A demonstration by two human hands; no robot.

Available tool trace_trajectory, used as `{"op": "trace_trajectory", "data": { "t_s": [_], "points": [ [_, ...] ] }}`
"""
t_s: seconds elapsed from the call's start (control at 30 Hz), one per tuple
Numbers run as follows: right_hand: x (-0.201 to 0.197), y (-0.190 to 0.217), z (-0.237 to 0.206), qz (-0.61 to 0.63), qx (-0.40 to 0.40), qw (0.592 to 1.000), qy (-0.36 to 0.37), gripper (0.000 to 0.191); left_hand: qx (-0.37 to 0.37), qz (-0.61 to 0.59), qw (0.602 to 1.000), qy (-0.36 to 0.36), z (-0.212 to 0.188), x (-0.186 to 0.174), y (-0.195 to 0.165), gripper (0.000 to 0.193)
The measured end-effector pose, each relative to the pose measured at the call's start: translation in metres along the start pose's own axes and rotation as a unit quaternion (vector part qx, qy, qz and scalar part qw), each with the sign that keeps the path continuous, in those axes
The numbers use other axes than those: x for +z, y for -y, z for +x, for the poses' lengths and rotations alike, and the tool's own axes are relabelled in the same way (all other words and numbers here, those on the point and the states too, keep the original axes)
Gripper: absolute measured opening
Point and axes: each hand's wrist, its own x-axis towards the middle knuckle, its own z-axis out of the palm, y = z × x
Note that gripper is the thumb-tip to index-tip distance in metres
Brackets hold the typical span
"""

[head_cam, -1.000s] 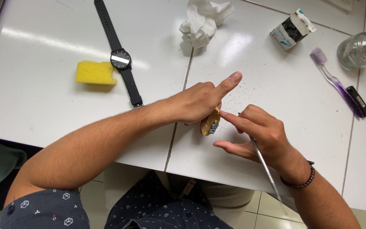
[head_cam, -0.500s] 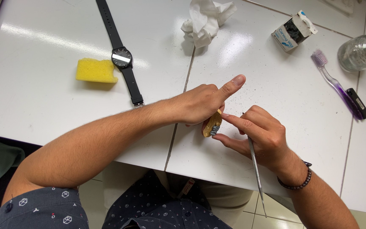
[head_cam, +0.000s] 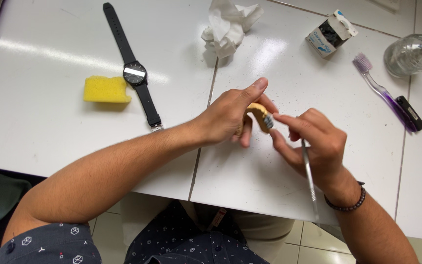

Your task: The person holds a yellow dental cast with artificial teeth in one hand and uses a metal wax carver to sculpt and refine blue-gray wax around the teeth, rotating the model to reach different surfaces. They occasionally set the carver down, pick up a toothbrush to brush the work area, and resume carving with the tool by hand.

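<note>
White tabletop [head_cam: 50, 73], tan dental cast [head_cam: 259, 113] pinched in left hand [head_cam: 228, 120]; right hand [head_cam: 313, 142] touching

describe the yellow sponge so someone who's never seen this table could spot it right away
Start on the white tiled table and look to its left part, where a black wristwatch lies stretched out flat. Just left of the watch face lies the yellow rectangular sponge. It is the only bright yellow, blocky thing there.
</note>
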Motion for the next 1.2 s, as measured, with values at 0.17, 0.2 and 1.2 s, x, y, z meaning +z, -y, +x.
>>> {"op": "trace_trajectory", "data": {
  "t_s": [0.17,0.2,1.2],
  "points": [
    [-0.005,-0.006,0.001,-0.006,0.017,0.999,-0.030,0.040,0.079,-0.025,0.996,0.021,0.001,0.007,0.006,0.057],
    [-0.005,-0.007,0.000,-0.008,0.018,0.999,-0.033,0.039,0.080,-0.029,0.996,0.023,0.001,0.008,0.007,0.055],
    [-0.017,-0.020,-0.009,0.070,0.030,0.995,-0.069,0.013,-0.047,-0.217,0.973,0.064,0.006,0.016,0.012,0.058]
  ]
}}
